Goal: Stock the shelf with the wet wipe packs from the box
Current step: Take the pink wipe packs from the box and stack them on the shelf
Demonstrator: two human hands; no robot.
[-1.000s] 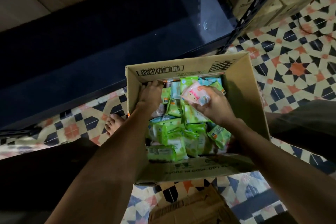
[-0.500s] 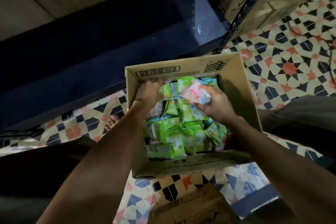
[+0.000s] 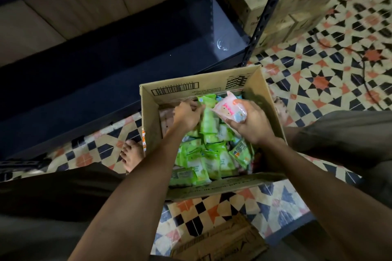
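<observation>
An open cardboard box stands on the patterned floor, filled with several green wet wipe packs. My right hand holds a pink wet wipe pack just above the box's far right part. My left hand reaches into the far left part of the box, its fingers curled on the top of a green pack that stands upright. Beyond the box lies the dark, bare bottom board of the shelf.
A black perforated shelf upright rises at the box's far right corner, with stacked cartons behind it. A bare foot sits left of the box, a flattened carton lies near me, and a cable runs over the tiles on the right.
My left hand moved right from the box's left wall and took hold of a green pack. My right hand lifted the pink pack slightly toward the far side.
</observation>
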